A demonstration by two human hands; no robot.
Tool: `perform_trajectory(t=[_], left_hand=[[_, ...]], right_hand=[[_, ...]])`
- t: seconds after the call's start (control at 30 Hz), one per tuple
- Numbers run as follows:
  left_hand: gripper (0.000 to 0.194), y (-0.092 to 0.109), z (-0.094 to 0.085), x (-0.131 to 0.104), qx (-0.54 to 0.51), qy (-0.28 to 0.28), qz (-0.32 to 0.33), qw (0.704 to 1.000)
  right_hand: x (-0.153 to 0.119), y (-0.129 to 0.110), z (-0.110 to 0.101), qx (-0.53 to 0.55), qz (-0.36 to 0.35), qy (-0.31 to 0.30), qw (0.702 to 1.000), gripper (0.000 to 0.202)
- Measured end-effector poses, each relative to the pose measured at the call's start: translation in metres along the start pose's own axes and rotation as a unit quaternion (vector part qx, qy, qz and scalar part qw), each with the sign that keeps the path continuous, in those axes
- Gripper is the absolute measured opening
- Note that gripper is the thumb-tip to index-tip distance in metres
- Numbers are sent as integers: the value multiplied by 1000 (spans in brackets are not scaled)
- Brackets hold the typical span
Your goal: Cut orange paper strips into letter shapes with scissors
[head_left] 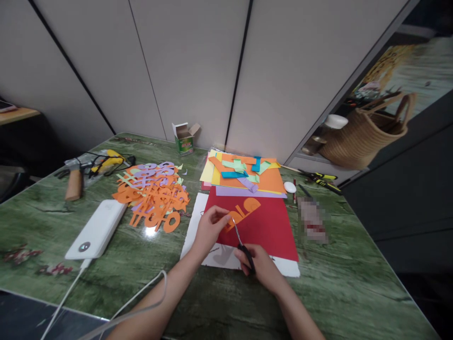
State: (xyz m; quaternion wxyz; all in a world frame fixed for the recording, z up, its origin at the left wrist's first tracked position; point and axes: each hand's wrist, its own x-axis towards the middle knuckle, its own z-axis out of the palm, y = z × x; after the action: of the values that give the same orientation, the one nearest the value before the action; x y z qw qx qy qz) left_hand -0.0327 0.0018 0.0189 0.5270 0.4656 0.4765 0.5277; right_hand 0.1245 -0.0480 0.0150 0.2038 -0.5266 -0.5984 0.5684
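Observation:
My left hand (pixel 211 227) pinches an orange paper cutout (pixel 251 205) with rounded, letter-like shapes. The cutout is held above a red sheet (pixel 274 225). Black-handled scissors (pixel 247 257) sit in my right hand (pixel 261 264), fingers wrapped around the handles. Their blades point up and away, with the tips at the cutout's near end close to my left fingertips. Whether the blades are parted is too small to tell. Beneath the red sheet lies a white sheet (pixel 194 231) with rough edges and some dark marks.
Left of the sheets is a pile of orange, purple and green paper cutouts (pixel 159 196). A white power bank (pixel 97 231) with a cable, a yellow tool (pixel 108 160) and a small green box (pixel 184 144) stand around it. Coloured sheets and strips (pixel 240 174) lie behind; pliers (pixel 323 179) lie right.

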Motion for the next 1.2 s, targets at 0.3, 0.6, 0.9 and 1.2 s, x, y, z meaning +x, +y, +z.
perform_trajectory(t=[0.3,0.6,0.9,1.2], left_hand=[[21,2,3,-3,3,-36,2,999],[18,4,4,-4,-13,-32,-9,999],[18,5,4,-5,-23,-31,-16,999],[18,2,4,-5,-7,-7,2,1000]], right_hand=[[1,1,-2,56,-3,-27,998,43],[-1,-3,-1,71,-4,-31,997,43],[-1,0,1,51,-1,-14,999,42],[-1,-3,1,44,-1,-7,999,45]])
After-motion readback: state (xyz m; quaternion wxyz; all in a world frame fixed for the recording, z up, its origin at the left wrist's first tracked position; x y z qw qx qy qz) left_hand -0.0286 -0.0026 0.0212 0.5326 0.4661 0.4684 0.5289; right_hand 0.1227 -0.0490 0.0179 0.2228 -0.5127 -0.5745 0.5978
